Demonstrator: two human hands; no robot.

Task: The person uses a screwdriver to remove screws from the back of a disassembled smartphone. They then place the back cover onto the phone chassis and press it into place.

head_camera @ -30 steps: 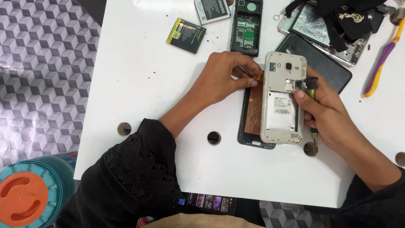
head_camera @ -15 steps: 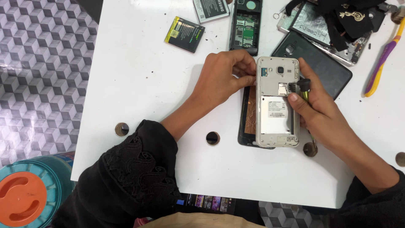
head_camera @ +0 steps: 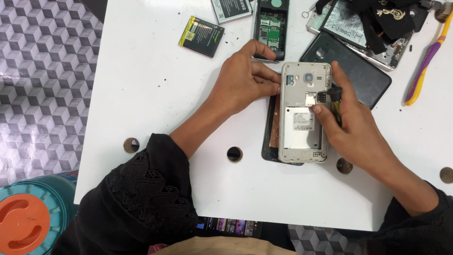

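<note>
Steadying a matte beige phone frame (head_camera: 304,115), left hand (head_camera: 243,82) fingers pressing, right hand (head_camera: 351,125) pinching a screwdriver (head_camera: 336,97)

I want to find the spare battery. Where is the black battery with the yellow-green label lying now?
In the head view, the black battery with the yellow-green label lies flat on the white table, upper left of the left hand and left of the opened black phone.

Bare white table (head_camera: 141,85) left of hands is open; batteries (head_camera: 202,30), dark back cover (head_camera: 363,75) crowd far edge
</note>
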